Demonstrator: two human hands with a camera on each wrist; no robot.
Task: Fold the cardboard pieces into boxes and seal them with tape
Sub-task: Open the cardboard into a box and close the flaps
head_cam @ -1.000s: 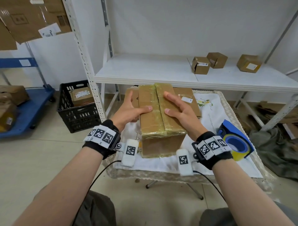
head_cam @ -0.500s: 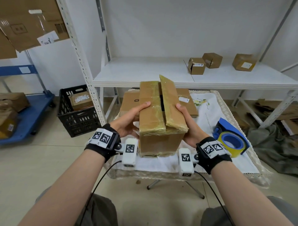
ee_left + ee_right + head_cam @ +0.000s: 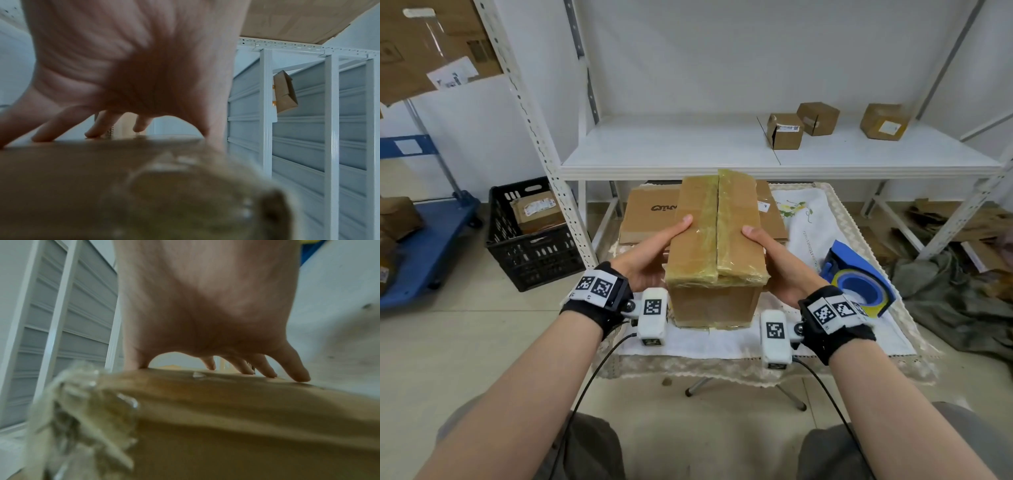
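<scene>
The left hand (image 3: 650, 257) and right hand (image 3: 777, 263) are clasping a brown, tape-wrapped cardboard box (image 3: 717, 246) from either side, thumbs lying on its closed top flaps, fingers spread along its sides. The box is sitting on a white cloth-covered table (image 3: 722, 342), a blue tape dispenser (image 3: 859, 277) lying just right of it and flat brown cardboard sheets (image 3: 647, 216) lying behind it.

Looks like a storeroom or packing room. White metal shelving (image 3: 722, 150) with perforated posts carrying three small cardboard parcels (image 3: 784, 132), a black plastic crate (image 3: 530, 253) holding a labelled parcel, a blue platform trolley (image 3: 424, 246) loaded with boxes at the left. Flattened cardboard (image 3: 647, 219) and a blue tape dispenser (image 3: 859, 277) lying on a small cloth-covered table (image 3: 859, 346), tiled floor underneath.
</scene>
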